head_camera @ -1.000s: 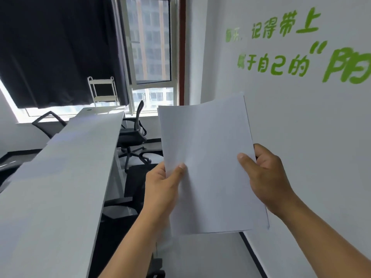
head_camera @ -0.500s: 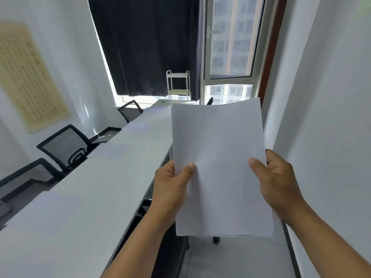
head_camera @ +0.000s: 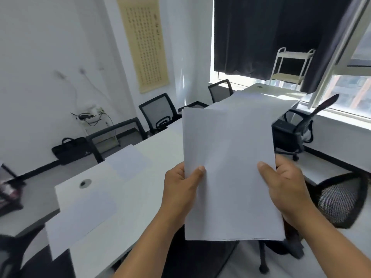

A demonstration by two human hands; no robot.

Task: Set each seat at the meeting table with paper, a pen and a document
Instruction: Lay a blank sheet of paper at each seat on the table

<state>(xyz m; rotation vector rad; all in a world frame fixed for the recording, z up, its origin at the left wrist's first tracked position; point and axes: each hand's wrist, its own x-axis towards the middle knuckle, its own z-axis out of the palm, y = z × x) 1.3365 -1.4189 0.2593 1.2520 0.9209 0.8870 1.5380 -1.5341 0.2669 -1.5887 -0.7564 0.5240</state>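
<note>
I hold a stack of blank white paper (head_camera: 228,167) upright in front of me with both hands. My left hand (head_camera: 180,189) grips its left edge, thumb on the front. My right hand (head_camera: 285,187) grips the right edge the same way. The long white meeting table (head_camera: 152,157) stretches from lower left to the window, below and behind the stack. One sheet of paper (head_camera: 80,219) lies at the table's near end, hanging over the edge. Another sheet (head_camera: 128,161) lies further along. No pen is visible.
Black mesh office chairs stand along the far side (head_camera: 158,113) and on my right (head_camera: 341,199). A black bag (head_camera: 70,149) leans against the left wall. A white trolley (head_camera: 291,65) stands by the dark curtain at the window.
My view has swung left from the right wall across the table, so the far-side chairs and two sheets on the table came into sight. Both hands keep the same hold on the stack.
</note>
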